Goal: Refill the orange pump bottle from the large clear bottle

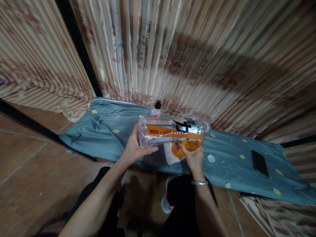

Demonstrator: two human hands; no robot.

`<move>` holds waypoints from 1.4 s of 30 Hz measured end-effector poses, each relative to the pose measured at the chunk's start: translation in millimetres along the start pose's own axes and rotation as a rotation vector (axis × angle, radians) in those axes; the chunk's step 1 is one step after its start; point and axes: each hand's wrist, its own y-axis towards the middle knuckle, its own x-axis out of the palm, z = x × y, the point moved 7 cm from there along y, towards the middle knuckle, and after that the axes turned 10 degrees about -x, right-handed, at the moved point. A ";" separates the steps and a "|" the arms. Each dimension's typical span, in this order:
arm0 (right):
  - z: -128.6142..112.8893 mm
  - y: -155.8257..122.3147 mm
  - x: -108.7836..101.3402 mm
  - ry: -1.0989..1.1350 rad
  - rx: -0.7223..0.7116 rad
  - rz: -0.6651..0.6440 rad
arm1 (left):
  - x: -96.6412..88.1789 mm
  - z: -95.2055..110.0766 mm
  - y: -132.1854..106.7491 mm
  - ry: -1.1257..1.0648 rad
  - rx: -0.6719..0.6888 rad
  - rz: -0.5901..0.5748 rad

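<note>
Where the clear bottle (163, 131) is: up over the worktop (111, 113), lying on its side, with its flat bottom to the left and its narrow end to the right.
Sticker (160, 131): orange and gray, with big black marks, on the side of the clear bottle.
Left hand (135, 145): clamped around the bottom end of the clear bottle, with the thumb along its low side.
Right hand (194, 158): clamped on an orange container (196, 144) that you can see through. The thumb is on its front.
Orange container: just below the right half of the clear bottle, which hides part of it. I cannot tell if the two touch.
White sheet (170, 158): peeking out below the orange container. I cannot tell if it is paper or cloth.
Pump bottle (156, 112): standing behind the clear bottle, with a black top, near the curtain (158, 69).
Phone (260, 163): black and flat on the right part of the worktop, well apart from both hands.
Cloth (229, 166): blue-green with little yellow shapes, spread over the long worktop.
Bracelet (199, 183): shiny, on the right wrist.
Floor (24, 161): brown, with pale lines.
</note>
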 end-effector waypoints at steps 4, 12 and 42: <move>1.1 -0.2 0.2 0.009 0.000 -0.007 | -0.3 -0.5 0.0 0.011 0.002 -0.001; 3.1 -0.5 0.9 0.036 -0.017 0.006 | -0.8 -2.6 0.7 -0.018 0.007 0.006; 3.5 0.6 2.1 0.025 -0.058 -0.001 | 3.0 1.6 -0.4 -0.013 -0.005 -0.021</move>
